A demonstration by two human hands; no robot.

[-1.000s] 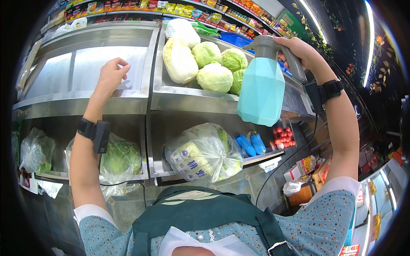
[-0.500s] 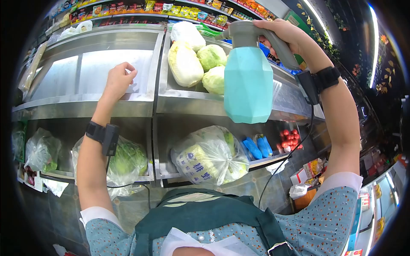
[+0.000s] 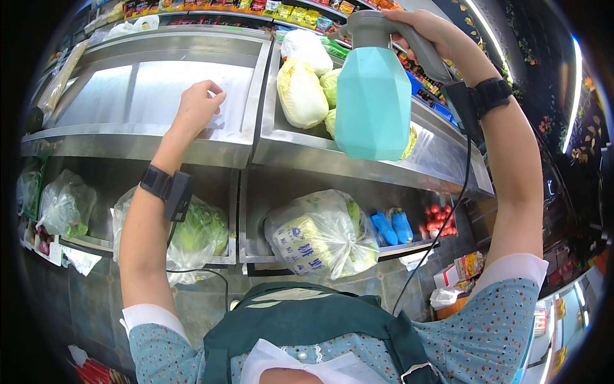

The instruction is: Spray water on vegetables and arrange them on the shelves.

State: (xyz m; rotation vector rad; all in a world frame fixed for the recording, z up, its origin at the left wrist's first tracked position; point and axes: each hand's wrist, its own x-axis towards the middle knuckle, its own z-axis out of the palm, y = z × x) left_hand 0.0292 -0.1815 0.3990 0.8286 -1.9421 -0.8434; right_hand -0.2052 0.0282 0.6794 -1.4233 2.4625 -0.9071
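My right hand grips the grey handle of a turquoise faceted spray bottle, holding it upright above the right display tray. The bottle's grey nozzle points left, and its body partly covers the green cabbages behind it. To its left lie a napa cabbage and a white-wrapped head. My left hand hovers over the left metal tray, its fingers loosely curled with nothing visible in them. Black straps with small boxes and cables sit on both wrists.
On the lower shelf are a bagged leafy vegetable, a large printed bag of vegetables, blue packs and tomatoes. Snack packets line the racks behind. A cardboard box stands on the floor at right.
The view has shifted, so the trays appear farther right. My right hand and the spray bottle are slightly higher in view, covering more of the cabbages. My left hand stays curled above its tray.
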